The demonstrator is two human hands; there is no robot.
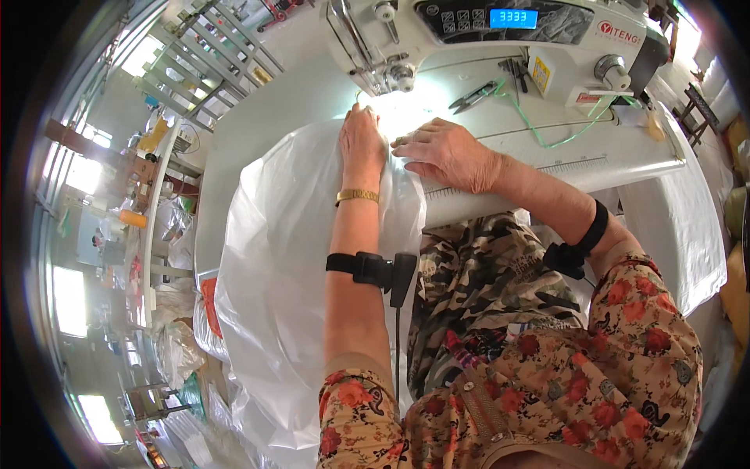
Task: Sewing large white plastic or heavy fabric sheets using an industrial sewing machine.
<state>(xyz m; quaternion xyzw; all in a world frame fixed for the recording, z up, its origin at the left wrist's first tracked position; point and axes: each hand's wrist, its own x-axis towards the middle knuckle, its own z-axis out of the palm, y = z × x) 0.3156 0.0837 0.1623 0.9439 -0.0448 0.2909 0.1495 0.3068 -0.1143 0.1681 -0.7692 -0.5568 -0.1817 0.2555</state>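
A large sheet of thin white material [273, 211], plastic-like in its sheen, spreads over the left of the sewing table and hangs down past my lap. My left hand [362, 144] is closed on its edge just in front of the needle area of the white sewing machine [578, 31]; the fingertips partly vanish in the lamp's glare. To the right of it, my right hand [453, 155] lies low over the table, fingers stretched and slightly apart, their tips at the sheet's edge. Bright light washes out the needle and presser foot.
Thread snips [474, 96] and a green cord [539, 137] lie on the table [500, 129] right of the needle. Small dark tools [516, 72] rest near the machine's base. More white material [676, 242] hangs at the right. A metal rack [207, 59] stands at far left.
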